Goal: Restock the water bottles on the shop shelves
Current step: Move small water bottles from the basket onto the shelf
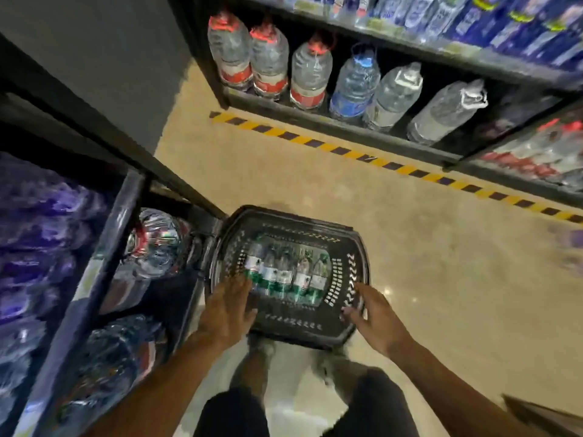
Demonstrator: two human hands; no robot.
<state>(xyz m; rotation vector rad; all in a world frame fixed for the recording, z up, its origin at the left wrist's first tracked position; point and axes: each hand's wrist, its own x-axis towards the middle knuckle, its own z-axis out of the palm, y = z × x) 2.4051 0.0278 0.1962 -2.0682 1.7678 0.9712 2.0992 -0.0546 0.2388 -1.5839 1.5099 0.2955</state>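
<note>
A black plastic basket [353,247] stands on the floor in front of me, holding several small water bottles with green and white labels [285,272] lying side by side. My left hand [225,310] hovers over the basket's near left corner, fingers spread, its fingertips at the leftmost bottles. My right hand [367,310] is at the basket's near right rim, fingers apart and holding nothing. The view is motion-blurred.
Dark shelves ahead hold large water jugs with red caps [268,58] and a blue-capped one [355,83]. Wrapped bottle packs [154,244] fill the shelf on my left. A yellow-black striped tape [378,159] crosses the beige floor. My legs and feet are below the basket.
</note>
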